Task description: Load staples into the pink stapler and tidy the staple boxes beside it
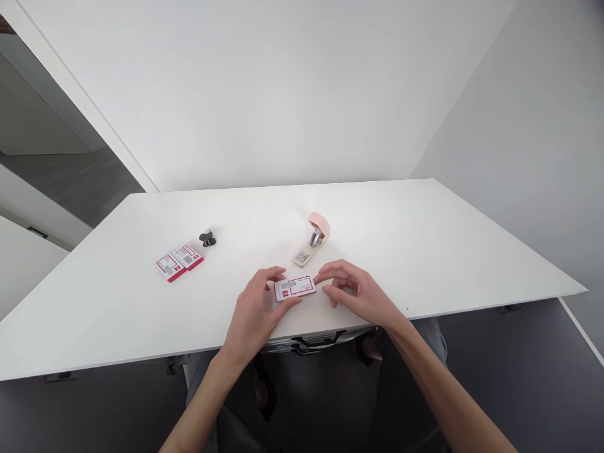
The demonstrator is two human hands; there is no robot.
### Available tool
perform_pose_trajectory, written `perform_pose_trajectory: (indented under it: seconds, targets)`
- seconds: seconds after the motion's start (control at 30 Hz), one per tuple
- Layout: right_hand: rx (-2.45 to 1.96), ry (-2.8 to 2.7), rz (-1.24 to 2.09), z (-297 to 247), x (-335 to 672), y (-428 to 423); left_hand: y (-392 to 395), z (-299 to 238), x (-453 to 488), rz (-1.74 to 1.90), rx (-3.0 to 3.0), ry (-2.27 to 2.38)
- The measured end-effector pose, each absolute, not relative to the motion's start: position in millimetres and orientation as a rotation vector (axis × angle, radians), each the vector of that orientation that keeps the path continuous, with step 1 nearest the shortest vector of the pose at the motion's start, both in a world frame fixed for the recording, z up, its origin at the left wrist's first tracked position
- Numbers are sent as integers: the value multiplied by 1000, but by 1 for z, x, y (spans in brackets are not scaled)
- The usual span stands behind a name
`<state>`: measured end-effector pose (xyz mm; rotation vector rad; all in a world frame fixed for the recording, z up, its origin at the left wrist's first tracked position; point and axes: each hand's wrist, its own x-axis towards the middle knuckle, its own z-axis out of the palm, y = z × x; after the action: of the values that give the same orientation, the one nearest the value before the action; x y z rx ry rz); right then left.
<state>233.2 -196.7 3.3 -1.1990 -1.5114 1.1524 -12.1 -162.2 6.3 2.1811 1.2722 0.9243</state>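
A small white and red staple box [295, 288] is held just above the white table [425, 251] near its front edge. My left hand [257, 311] pinches the box's left end between thumb and fingers. My right hand [356, 292] has its fingertips at the box's right end, fingers curled. Behind the box lies a pink stapler [313, 239], swung open with its metal channel showing.
Two more white and red staple boxes [178, 262] lie side by side at the left of the table. A small black object [207, 238] sits just behind them. White walls close in behind and to the right.
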Motion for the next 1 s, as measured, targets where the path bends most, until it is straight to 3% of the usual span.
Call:
perform_pose_trajectory:
  seconds: [0.43,1.0]
  targets:
    - [-1232,-1428,1149,-5,229,-193,-164,6,-12,846,2141,1187]
    - [-1273,-1296,700,-8,221,-207,-165,6,-12,782,2277,1190]
